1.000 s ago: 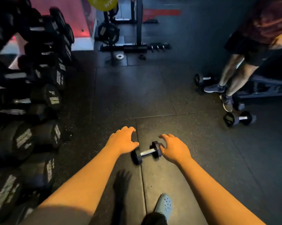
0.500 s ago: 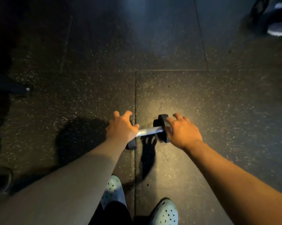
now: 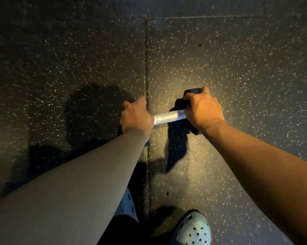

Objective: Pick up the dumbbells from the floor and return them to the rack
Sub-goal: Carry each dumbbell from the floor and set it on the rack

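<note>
A small dumbbell point(image 3: 168, 117) with a silver handle and black heads is at the centre of the view, just above the speckled black floor. My left hand point(image 3: 136, 117) is closed over its left head, which is hidden under the hand. My right hand point(image 3: 203, 109) grips the right head, with fingers curled over its top edge. The dumbbell's shadow falls on the floor a little below it. The rack is out of view.
Black rubber floor tiles point(image 3: 237, 68) with light flecks fill the view, with a seam running down the middle. My feet in pale perforated clogs point(image 3: 193, 228) stand at the bottom edge.
The view has dropped from the room to straight down at the floor. Both hands have closed on the dumbbell's ends, and its shadow now lies apart from it.
</note>
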Tool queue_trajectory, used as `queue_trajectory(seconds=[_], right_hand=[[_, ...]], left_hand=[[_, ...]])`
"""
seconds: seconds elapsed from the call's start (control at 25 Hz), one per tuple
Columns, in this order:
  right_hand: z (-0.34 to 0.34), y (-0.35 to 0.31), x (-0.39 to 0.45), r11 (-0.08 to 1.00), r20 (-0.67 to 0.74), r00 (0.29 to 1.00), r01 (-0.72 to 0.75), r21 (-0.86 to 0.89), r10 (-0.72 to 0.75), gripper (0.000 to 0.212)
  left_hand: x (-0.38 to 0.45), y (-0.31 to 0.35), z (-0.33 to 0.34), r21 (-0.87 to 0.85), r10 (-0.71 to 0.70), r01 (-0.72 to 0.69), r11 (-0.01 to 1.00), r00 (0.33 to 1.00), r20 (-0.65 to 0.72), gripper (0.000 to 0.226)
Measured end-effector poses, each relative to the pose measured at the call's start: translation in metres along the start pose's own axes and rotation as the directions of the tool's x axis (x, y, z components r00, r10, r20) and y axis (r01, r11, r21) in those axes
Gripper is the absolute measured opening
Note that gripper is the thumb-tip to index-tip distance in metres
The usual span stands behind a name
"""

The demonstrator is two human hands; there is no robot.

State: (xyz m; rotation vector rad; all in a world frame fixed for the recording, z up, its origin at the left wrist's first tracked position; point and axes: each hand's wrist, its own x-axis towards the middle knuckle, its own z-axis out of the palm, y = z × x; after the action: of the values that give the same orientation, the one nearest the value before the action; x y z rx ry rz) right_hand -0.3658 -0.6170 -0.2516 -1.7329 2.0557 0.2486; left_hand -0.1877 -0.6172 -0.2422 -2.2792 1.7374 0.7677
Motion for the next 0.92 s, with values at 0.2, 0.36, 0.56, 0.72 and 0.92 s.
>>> queue_trajectory(seconds=[0.2, 0.36, 0.56, 0.72, 0.92], right_hand=[[-0.015, 0.001, -0.019, 0.997, 0.011, 0.999, 0.051, 0.053, -0.051, 0.016], [-0.06, -0.015, -0.061, 0.994, -0.047, 0.996, 0.084, 0.077, -0.08, 0.006], [-0.17, -0.053, -0.126, 0.989, -0.059, 0.989, 0.138, 0.06, -0.135, 0.006], [-0.302, -0.107, -0.19, 0.963, -0.075, 0.96, 0.271, 0.003, -0.27, 0.006], [-0.452, -0.181, -0.279, 0.908, -0.161, 0.895, 0.418, -0.027, -0.417, 0.01]], left_hand=[[-0.011, -0.005, -0.017, 0.003, 0.028, -0.028, 1.0, 0.999, 0.04, 0.02], [-0.045, -0.014, -0.064, -0.056, 0.03, -0.03, 0.998, 1.0, -0.01, 0.012], [-0.118, -0.023, -0.17, -0.145, -0.008, 0.001, 0.989, 0.999, -0.049, 0.009], [-0.199, -0.03, -0.295, -0.209, -0.125, 0.095, 0.973, 0.983, -0.134, 0.008], [-0.309, -0.048, -0.448, -0.287, -0.253, 0.172, 0.943, 0.927, -0.276, 0.009]])
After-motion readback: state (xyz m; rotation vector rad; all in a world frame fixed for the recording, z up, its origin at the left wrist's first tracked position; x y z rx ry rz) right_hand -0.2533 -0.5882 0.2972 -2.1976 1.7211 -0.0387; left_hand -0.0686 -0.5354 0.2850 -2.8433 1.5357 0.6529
